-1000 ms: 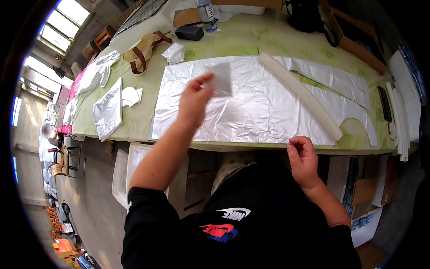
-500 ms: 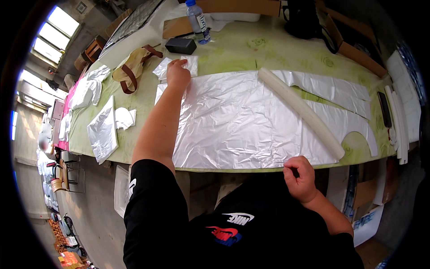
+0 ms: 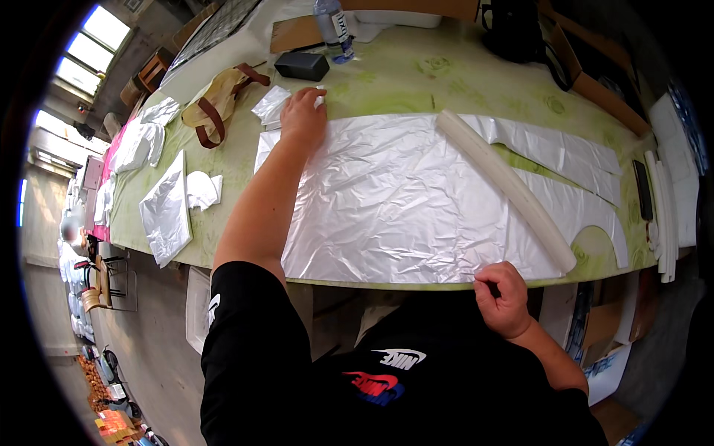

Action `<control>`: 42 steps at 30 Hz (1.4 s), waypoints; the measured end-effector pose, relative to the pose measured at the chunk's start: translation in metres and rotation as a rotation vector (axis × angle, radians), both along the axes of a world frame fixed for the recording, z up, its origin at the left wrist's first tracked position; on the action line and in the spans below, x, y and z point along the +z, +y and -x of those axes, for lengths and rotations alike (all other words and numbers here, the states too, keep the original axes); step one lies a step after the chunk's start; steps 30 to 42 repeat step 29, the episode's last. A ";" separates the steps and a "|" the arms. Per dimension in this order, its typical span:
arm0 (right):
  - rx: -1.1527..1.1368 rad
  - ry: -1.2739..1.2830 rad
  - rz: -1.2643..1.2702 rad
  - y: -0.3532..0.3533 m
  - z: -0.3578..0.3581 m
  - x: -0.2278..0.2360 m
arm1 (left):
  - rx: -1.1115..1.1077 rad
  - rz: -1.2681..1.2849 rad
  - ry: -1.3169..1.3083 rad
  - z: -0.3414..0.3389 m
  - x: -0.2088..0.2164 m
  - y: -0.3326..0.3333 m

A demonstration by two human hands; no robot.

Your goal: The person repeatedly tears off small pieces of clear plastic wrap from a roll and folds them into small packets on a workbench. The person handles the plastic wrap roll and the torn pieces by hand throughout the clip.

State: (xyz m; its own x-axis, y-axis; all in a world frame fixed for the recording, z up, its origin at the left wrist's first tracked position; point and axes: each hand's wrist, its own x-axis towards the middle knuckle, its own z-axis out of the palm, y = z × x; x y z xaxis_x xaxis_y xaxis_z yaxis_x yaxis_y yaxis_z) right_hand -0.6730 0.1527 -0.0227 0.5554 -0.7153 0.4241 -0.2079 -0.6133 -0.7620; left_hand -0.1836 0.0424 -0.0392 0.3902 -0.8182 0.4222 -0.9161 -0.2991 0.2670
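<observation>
A large, creased sheet of thin white plastic (image 3: 387, 201) lies spread over the table, its right end cut into strips with a rounded notch. My left hand (image 3: 303, 115) is at the sheet's far left corner, fingers curled down over a small folded piece of white plastic (image 3: 271, 108); the fingertips are partly hidden. At the near edge my right hand (image 3: 506, 299) is closed, thumb and forefinger pinched at the sheet's rim. A long pale tube (image 3: 507, 190) rests slantwise across the sheet's right part.
Beyond my left hand are a dark grey block (image 3: 302, 66), a water bottle (image 3: 333, 31) and a beige bag with brown straps (image 3: 210, 115). More white plastic pieces (image 3: 167, 212) lie at left. A black bag (image 3: 512, 30) and an open carton (image 3: 599, 70) stand far right.
My left hand has shifted slightly right and flattened lower over the small folded piece, covering more of it. My right hand stays at the near edge. The view has tilted a little.
</observation>
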 end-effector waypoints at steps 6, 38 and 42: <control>0.006 0.007 0.023 0.000 0.000 0.000 | 0.369 0.118 -0.165 -0.081 0.011 0.002; -0.009 0.034 0.078 0.005 -0.004 0.002 | 0.345 -0.324 0.047 -0.021 0.037 0.023; -0.009 0.034 0.078 0.005 -0.004 0.002 | 0.345 -0.324 0.047 -0.021 0.037 0.023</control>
